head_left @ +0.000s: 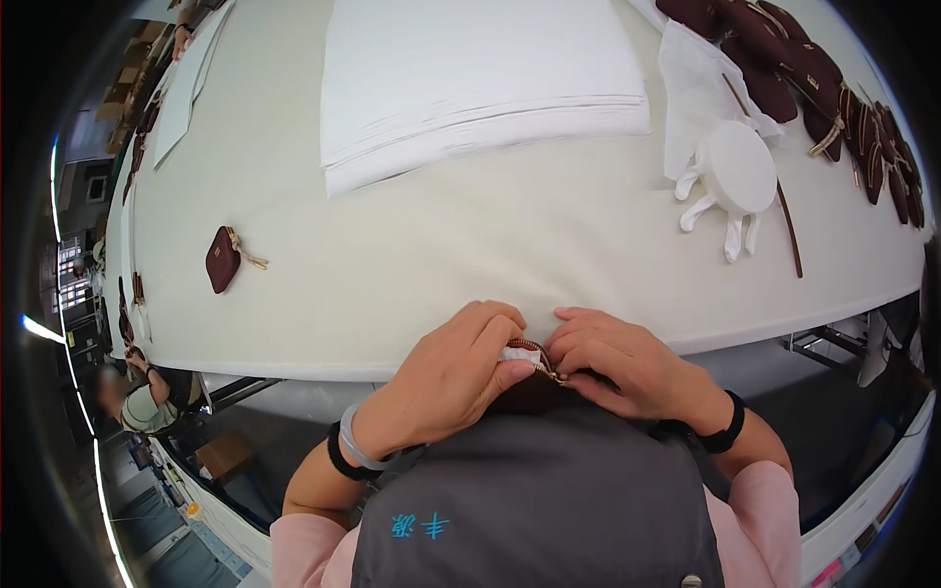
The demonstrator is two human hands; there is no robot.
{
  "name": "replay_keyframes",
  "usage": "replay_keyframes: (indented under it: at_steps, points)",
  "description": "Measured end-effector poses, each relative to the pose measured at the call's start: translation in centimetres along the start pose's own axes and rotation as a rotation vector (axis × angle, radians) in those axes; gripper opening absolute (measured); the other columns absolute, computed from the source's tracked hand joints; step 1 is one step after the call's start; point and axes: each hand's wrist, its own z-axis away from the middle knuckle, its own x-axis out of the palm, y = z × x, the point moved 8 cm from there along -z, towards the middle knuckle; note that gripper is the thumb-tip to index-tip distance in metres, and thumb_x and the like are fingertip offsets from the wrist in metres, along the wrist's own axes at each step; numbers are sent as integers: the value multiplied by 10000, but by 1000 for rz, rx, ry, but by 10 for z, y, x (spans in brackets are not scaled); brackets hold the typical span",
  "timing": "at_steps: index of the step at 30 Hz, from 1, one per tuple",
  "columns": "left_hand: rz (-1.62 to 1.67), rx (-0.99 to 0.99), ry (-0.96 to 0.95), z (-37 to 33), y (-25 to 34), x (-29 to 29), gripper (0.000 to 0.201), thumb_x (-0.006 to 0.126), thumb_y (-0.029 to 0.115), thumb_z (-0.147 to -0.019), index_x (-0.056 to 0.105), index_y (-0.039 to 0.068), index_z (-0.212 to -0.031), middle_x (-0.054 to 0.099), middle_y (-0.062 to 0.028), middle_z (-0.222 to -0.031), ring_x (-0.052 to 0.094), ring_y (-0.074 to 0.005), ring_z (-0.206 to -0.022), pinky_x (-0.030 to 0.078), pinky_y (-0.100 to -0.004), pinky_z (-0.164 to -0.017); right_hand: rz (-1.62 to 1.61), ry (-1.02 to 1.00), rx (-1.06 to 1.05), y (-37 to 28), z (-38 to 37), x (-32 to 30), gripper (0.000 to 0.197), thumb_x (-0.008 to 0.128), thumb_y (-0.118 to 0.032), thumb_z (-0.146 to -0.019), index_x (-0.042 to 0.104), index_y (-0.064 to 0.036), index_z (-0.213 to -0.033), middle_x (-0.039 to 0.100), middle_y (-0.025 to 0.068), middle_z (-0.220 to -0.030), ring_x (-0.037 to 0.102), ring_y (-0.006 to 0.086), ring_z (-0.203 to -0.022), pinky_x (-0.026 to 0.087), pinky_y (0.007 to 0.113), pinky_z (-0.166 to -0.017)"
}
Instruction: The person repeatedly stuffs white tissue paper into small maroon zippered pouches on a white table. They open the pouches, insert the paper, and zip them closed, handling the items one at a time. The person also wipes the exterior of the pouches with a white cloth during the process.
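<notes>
Just beyond the apron (pixel 549 490), the pouch (pixel 529 397) sits between both hands: left hand (pixel 441 372) clamped on its side, thumb against white filling (pixel 520 355), probably steadying the mouth; right hand (pixel 627 367) pinching the zip pull (pixel 560 379). The opening faces up, its zip slanting near-right; hands hide its long axis.

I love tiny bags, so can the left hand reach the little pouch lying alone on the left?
Probably yes, with a stretch: plain tabletop lies between the left hand and the lone pouch. That hand holds an open pouch, though, so it might need to let go.
</notes>
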Motion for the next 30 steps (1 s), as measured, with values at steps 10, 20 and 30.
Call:
replay_keyframes:
  at_steps: [10,20,30]
  points:
    - [-284,120,-164,2,29,9,498,703,491,-888,623,55,-1116,650,-50,-840,648,-203,-659,495,-310,-559,-59,-7,-20,-8,9,3,178,707,8,-795,573,-28,-907,575,106,-917,592,278,-737,496,401,-621]
    - [-213,171,-124,-1,33,11,407,756,394,-876,632,53,-1060,647,-47,-826,653,-195,-662,499,-303,-561,47,107,-180,-24,8,-15,201,732,-20,-781,642,18,-956,606,133,-900,655,264,-720,545,318,-583]
    - [-65,96,-14,0,16,5,393,712,450,-920,598,81,-995,620,-39,-752,652,-213,-658,487,-332,-536,52,-157,-56,-22,-22,-30,403,731,-4,-737,721,-61,-1136,539,-1,-703,529,139,-529,394,311,-445]
